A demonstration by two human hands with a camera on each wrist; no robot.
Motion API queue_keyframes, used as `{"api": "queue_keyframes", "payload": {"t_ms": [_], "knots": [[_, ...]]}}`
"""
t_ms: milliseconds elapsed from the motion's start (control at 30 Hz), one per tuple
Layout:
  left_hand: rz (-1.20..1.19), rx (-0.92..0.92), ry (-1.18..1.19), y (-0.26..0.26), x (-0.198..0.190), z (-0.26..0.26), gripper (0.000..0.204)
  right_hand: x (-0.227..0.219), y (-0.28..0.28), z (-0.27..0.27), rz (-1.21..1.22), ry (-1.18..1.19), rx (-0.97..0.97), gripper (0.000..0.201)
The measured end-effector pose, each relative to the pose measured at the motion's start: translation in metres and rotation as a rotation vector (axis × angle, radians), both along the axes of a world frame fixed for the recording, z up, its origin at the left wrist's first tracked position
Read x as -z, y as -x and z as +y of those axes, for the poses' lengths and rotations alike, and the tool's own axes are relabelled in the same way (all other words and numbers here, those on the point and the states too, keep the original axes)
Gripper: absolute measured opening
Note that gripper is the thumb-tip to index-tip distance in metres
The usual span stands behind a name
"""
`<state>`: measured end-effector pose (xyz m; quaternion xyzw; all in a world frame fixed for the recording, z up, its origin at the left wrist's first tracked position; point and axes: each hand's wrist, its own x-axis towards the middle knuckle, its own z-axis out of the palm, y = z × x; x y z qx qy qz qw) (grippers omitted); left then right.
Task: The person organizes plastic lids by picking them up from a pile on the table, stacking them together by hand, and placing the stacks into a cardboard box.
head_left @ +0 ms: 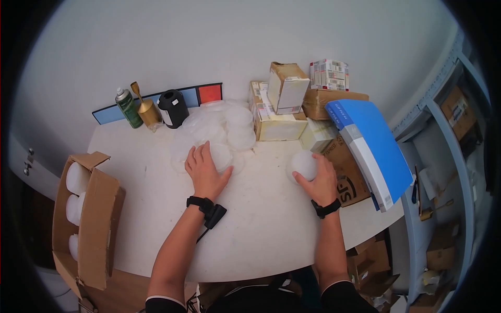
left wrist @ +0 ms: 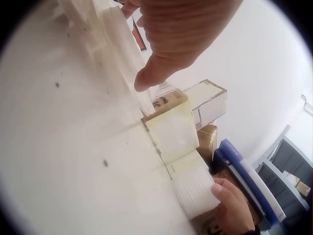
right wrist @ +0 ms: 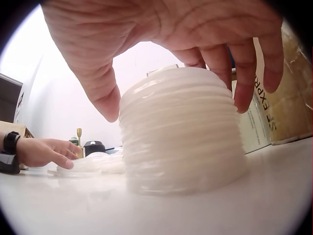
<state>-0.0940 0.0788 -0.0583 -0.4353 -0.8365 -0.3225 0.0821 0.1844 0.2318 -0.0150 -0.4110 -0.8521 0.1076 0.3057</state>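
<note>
My right hand (head_left: 321,182) curls round a stack of round, translucent white plastic lids (right wrist: 181,132). In the right wrist view its thumb lies along the left side and its fingers along the far right side; the stack stands upright on the table. Over the near edge of a loose spread of similar lids (head_left: 240,136) is my left hand (head_left: 205,169), its fingers spread. One lid (head_left: 221,155) lies between its thumb and fingers. The left wrist view has that thumb right at the rim of a low pile of lids (left wrist: 120,44).
A cardboard box (head_left: 99,219) holding white round stacks stands at the left. Behind are a spray can (head_left: 127,107), a brass-coloured holder (head_left: 148,111) and a black container (head_left: 173,108). Cartons (head_left: 282,125) and a blue binder (head_left: 373,146) crowd the right, beside shelving (head_left: 443,135).
</note>
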Motion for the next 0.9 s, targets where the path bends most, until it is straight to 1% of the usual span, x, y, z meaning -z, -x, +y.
{"api": "queue_keyframes", "payload": {"t_ms": [100, 200, 233, 300, 333, 400, 433, 467, 500, 567, 600, 700, 800, 900], "knots": [[-0.009, -0.008, 0.001, 0.0, 0.0, -0.001, 0.093, -0.001, 0.001, -0.002, 0.011, -0.035, -0.017, 0.075], [-0.042, 0.013, -0.024, -0.001, -0.007, -0.007, 0.093, -0.009, 0.006, -0.009, 0.089, -0.184, -0.012, 0.074], [-0.06, 0.027, -0.035, -0.004, -0.013, -0.01, 0.094, -0.012, 0.008, -0.012, 0.141, -0.199, -0.032, 0.072], [-0.196, 0.111, -0.168, -0.012, -0.026, -0.018, 0.094, -0.017, 0.013, -0.02, 0.245, -0.227, -0.069, 0.067], [-0.262, 0.153, -0.234, -0.017, -0.032, -0.022, 0.095, -0.017, 0.017, -0.026, 0.298, -0.178, -0.158, 0.063], [-0.265, 0.234, -0.313, -0.027, -0.036, -0.033, 0.096, -0.017, 0.03, -0.047, 0.404, -0.078, -0.335, 0.055], [-0.267, 0.275, -0.35, -0.032, -0.038, -0.038, 0.096, -0.02, 0.037, -0.059, 0.416, 0.054, -0.416, 0.05], [-0.353, 0.304, -0.334, -0.037, -0.038, -0.043, 0.098, -0.024, 0.045, -0.072, 0.426, 0.188, -0.495, 0.046], [-0.378, 0.342, -0.347, -0.043, -0.036, -0.046, 0.098, -0.024, 0.052, -0.084, 0.434, 0.323, -0.57, 0.042], [-0.429, 0.415, -0.385, -0.052, -0.03, -0.05, 0.098, -0.011, 0.065, -0.101, 0.498, 0.609, -0.649, 0.034], [-0.483, 0.427, -0.406, -0.055, -0.028, -0.05, 0.097, -0.007, 0.069, -0.104, 0.559, 0.7, -0.668, 0.028], [-0.413, 0.423, -0.411, -0.06, -0.031, -0.052, 0.095, 0.006, 0.069, -0.101, 0.568, 0.811, -0.662, 0.022], [-0.488, 0.43, -0.395, -0.06, -0.031, -0.055, 0.091, 0.011, 0.072, -0.102, 0.629, 0.954, -0.663, 0.017], [-0.452, 0.458, -0.382, -0.055, -0.023, -0.055, 0.089, 0.006, 0.072, -0.103, 0.636, 0.995, -0.67, 0.015]]}}
